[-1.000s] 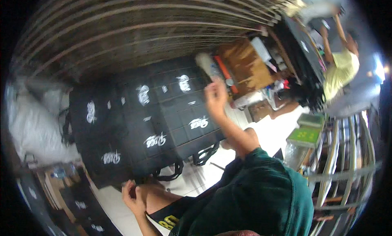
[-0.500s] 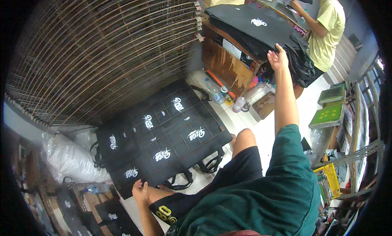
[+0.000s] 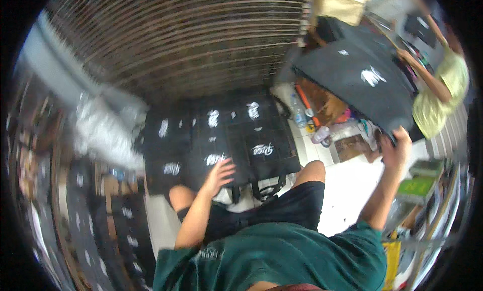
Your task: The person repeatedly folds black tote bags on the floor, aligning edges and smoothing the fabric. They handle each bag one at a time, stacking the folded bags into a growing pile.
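Note:
My right hand (image 3: 396,149) grips the near corner of a flat black bag (image 3: 347,72) with white printing. This bag slants down from the table at the upper right, partly off the pile it lay on. Motion blurs my right fingertips somewhat. My left hand (image 3: 219,177) is open, fingers spread, above the near edge of several black printed bags (image 3: 226,137) spread flat on a wire rack in front of my knees. Nothing is in that hand. Black handles (image 3: 269,193) hang from the near side of these bags.
Stacked wire racks (image 3: 186,39) rise beyond the spread bags. At the right a co-worker in a yellow shirt (image 3: 443,99) holds another black piece (image 3: 421,29). Bottles (image 3: 299,115) stand on the floor by the wooden table. Plastic-wrapped material (image 3: 103,132) lies left; green-framed screens (image 3: 417,186) sit right.
My right hand has taken hold of the top bag's corner and drawn it toward me off the pile. My left hand has risen from my knee over the spread bags. The view has turned.

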`<control>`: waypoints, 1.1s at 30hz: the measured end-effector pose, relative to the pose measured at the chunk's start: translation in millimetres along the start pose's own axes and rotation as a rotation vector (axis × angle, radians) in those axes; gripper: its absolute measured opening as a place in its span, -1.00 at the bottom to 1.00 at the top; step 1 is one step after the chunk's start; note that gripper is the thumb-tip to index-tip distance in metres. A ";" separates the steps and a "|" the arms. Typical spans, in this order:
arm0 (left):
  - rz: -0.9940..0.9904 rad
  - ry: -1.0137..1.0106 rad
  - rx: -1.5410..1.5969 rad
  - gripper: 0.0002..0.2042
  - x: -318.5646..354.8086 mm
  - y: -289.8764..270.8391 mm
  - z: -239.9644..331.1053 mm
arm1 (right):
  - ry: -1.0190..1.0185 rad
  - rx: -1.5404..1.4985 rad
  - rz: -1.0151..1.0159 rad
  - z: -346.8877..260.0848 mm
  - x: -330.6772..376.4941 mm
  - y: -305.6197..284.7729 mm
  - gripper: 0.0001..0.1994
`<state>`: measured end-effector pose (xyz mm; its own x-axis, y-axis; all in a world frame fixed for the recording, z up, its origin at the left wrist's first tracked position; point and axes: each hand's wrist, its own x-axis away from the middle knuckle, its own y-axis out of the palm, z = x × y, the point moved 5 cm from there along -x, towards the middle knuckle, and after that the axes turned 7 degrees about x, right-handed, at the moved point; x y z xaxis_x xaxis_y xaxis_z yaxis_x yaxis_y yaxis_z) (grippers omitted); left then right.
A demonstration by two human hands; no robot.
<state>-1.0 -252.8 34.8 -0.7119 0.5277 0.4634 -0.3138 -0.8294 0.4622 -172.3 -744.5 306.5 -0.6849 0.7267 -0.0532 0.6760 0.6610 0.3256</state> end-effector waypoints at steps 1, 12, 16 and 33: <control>-0.127 -0.127 0.143 -0.18 -6.6 48.1 1.1 | -0.030 0.038 -0.016 -11.2 22.7 0.3 -0.78; -0.238 -0.271 0.556 -0.68 10.3 117.4 6.8 | 0.102 0.104 -0.237 -3.2 134.9 82.7 -0.44; -0.088 -0.153 0.563 -0.81 -18.2 55.8 -23.1 | 0.323 0.221 -0.117 40.9 110.1 111.4 -0.50; 0.357 0.517 0.292 -0.45 186.3 -39.3 133.2 | 0.759 -0.487 -0.572 277.3 127.1 164.6 -0.35</control>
<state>-37.6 -97.5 203.6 -0.9709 0.0167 0.2389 0.1254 -0.8143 0.5668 -72.8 -491.5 91.5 -0.9697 -0.0853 0.2290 0.1338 0.5988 0.7897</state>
